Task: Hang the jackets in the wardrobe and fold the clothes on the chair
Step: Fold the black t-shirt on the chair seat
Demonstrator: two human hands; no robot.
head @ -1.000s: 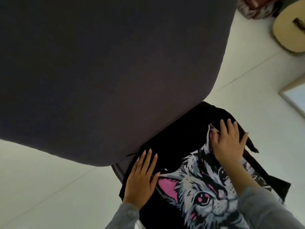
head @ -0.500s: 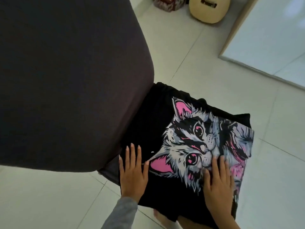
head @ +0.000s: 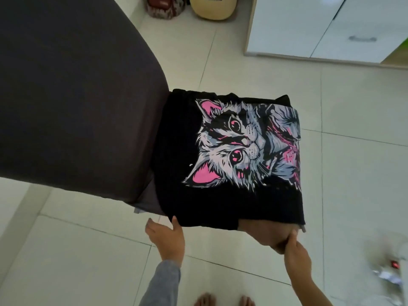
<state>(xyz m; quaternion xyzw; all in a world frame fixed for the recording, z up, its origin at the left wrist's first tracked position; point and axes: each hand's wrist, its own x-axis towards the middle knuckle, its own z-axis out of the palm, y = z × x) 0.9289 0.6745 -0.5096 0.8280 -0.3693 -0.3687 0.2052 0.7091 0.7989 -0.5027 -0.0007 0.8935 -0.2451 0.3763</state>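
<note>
**Status: folded T-shirt [head: 220, 202] on chair [head: 145, 199] seat**

Head view. The black T-shirt lies flat on the seat of the chair, folded into a rough square. It covers the seat almost to every edge, and only a grey strip of seat shows at the near left corner. A pink and grey cat print [head: 240, 146] faces up. The left edge of the shirt meets the dark backrest [head: 77, 96], which fills the left of the view.

Left hand [head: 167, 237]: at the near left corner of the seat. The thumb tip touches the near edge of the T-shirt. The fingers are extended, relaxed and hold nothing. A grey sleeve [head: 163, 283] covers the forearm.

Right hand [head: 295, 252]: just below the near right corner of the seat. The thumb points up toward the shirt's corner and lies against a brown surface [head: 260, 233] under the near edge. What that surface is cannot be told, nor whether this hand grips anything.

Surroundings: tiled floor [head: 331, 173]; guitar [head: 212, 7] and white cabinet [head: 298, 25] on the far side; bare feet [head: 205, 300] at the bottom edge.
</note>
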